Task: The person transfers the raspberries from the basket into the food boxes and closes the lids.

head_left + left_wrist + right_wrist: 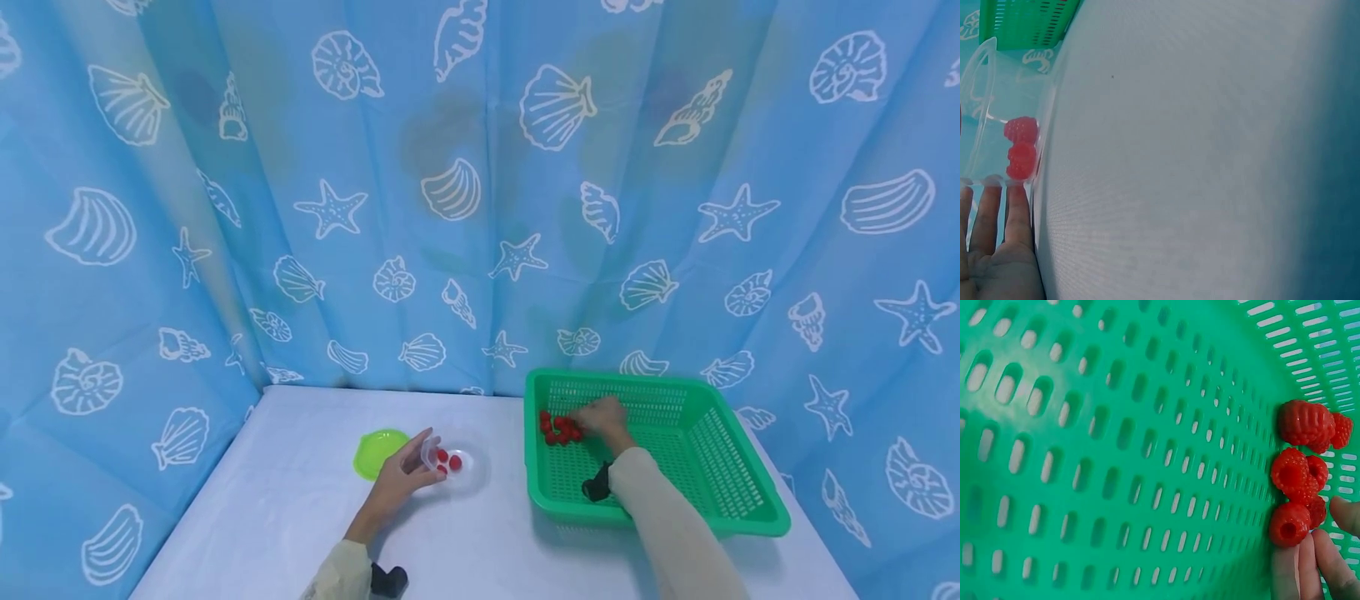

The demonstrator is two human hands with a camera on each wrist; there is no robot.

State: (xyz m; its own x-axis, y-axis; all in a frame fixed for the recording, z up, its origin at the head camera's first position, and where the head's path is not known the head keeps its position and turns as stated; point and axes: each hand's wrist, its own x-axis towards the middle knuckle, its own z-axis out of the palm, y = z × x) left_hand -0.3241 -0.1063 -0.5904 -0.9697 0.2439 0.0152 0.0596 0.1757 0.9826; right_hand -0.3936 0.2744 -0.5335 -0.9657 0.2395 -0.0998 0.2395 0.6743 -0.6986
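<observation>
A clear plastic container (pixel 471 473) stands on the white table with a few red raspberries (pixel 455 462) in it. My left hand (pixel 405 471) holds it from the left, thumb and fingers spread around its side. In the left wrist view, fingertips meet the container wall (pixel 997 150) below two raspberries (pixel 1021 147). My right hand (pixel 603 417) reaches into the green basket (pixel 750 527), at a cluster of raspberries (pixel 558 429). The right wrist view shows its straight fingers (pixel 1329 562) right at a raspberry (pixel 1289 524), the thumb standing apart from them.
A lime-green lid (pixel 375 454) lies left of the container, beside my left hand. The basket's perforated walls rise around my right hand. Behind the white table (pixel 315 425) hangs a blue curtain (pixel 487 208) with shells and starfish on it.
</observation>
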